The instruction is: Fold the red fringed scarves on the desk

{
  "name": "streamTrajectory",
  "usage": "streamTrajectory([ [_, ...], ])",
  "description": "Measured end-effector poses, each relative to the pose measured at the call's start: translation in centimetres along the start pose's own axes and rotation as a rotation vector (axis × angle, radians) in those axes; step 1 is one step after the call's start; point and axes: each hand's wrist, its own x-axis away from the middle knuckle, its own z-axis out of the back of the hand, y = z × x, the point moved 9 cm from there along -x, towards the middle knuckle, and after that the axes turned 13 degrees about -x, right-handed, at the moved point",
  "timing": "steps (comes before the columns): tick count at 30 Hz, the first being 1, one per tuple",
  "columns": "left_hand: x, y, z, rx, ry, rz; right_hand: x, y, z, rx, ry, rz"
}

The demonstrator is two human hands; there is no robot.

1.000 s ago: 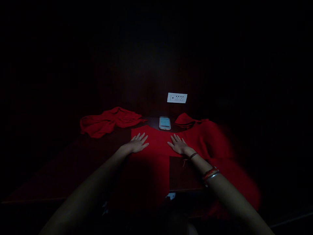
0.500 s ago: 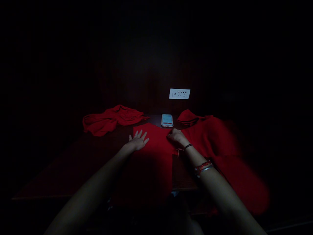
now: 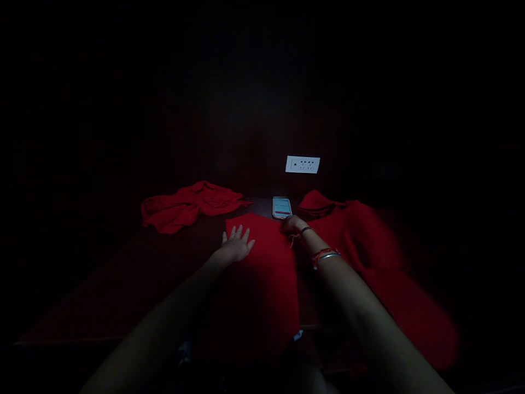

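A red cloth (image 3: 262, 284) lies spread on the dark table, its near end reaching over the front edge. My left hand (image 3: 237, 246) rests on its upper left part with fingers spread. At its upper right corner, just in front of the lit phone (image 3: 281, 207), is my right hand (image 3: 292, 224), fingers curled down against the cloth. Those fingertips are in shadow, and what lies between them cannot be made out.
A crumpled red cloth (image 3: 191, 205) lies at the back left. More red fabric (image 3: 369, 235) spreads over the right side and down past the front edge. A white socket plate (image 3: 302, 164) is on the back wall.
The red cloth's right side now lies flatter and further right, with its upper right sleeve-like part no longer showing. My right forearm has shifted slightly left. The view has tilted up a little.
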Motion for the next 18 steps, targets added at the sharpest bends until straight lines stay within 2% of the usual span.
streamTrajectory([
  [5,0.3,0.0,0.2,0.02,-0.001,0.006,0.1,0.1,0.2,-0.032,-0.042,-0.027],
  [13,0.3,0.3,0.4,0.032,0.007,-0.005,0.4,2.1,-0.2,-0.047,0.033,-0.113],
  [18,0.4,0.3,0.4,0.034,0.003,-0.003,0.8,1.8,-0.5,-0.011,0.092,-0.035],
])
